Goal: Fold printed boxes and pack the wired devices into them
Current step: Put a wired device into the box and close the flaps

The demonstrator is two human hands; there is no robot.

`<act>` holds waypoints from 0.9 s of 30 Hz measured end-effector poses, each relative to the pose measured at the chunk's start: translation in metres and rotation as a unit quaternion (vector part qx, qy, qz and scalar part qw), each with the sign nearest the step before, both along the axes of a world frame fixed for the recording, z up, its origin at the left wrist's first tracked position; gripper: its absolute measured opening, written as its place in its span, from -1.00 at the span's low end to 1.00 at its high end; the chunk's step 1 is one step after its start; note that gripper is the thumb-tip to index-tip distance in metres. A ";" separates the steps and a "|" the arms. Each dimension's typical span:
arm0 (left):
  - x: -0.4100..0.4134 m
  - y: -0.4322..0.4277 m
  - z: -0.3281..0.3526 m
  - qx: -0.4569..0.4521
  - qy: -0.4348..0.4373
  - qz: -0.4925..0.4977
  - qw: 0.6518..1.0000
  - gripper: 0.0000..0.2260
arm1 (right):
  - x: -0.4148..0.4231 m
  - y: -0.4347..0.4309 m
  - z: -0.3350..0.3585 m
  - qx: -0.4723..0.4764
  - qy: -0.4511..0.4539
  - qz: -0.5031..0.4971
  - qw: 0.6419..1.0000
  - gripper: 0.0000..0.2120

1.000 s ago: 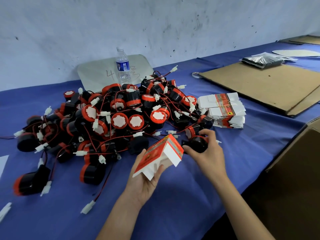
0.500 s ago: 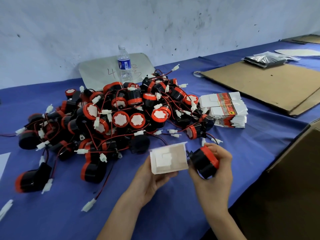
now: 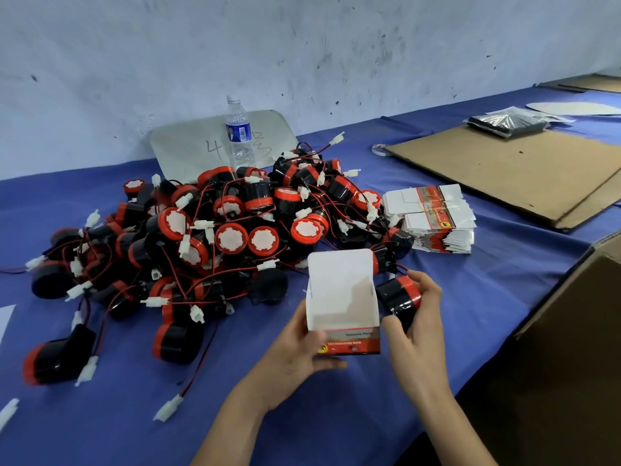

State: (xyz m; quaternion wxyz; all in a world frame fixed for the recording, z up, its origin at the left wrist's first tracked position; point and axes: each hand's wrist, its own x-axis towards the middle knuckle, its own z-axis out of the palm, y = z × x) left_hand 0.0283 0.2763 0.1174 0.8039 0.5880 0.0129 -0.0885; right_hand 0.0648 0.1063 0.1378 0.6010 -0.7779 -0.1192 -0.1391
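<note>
Open printed box (image 3: 341,297), upright above bench (image 3: 134,415): gripped at base by left hand (image 3: 295,351), fingers curled. Black-and-red wired device (image 3: 400,297), just beside box: clasped in right hand (image 3: 420,331), fingers curled.

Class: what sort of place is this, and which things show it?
Probably a small packing workshop or factory bench: a heap of identical wired devices on a blue table, a stack of flat printed boxes, and cardboard sheets nearby.

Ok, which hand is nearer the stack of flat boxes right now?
Right. The right hand, gripping a device, is just on the near side of the stack; the left hand, holding the open box, is further left.
</note>
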 end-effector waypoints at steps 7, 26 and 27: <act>0.005 0.005 -0.012 0.023 -0.062 0.134 0.989 -0.51 | 0.015 -0.012 0.003 0.157 0.055 0.103 0.981 -0.53; 0.005 -0.003 -0.023 0.292 -0.098 0.169 0.936 -0.51 | 0.011 0.025 0.011 -0.171 -0.111 0.041 0.978 -0.59; 0.006 -0.003 -0.023 0.293 -0.096 0.174 0.935 -0.51 | 0.010 0.026 0.008 -0.177 -0.115 0.039 0.977 -0.64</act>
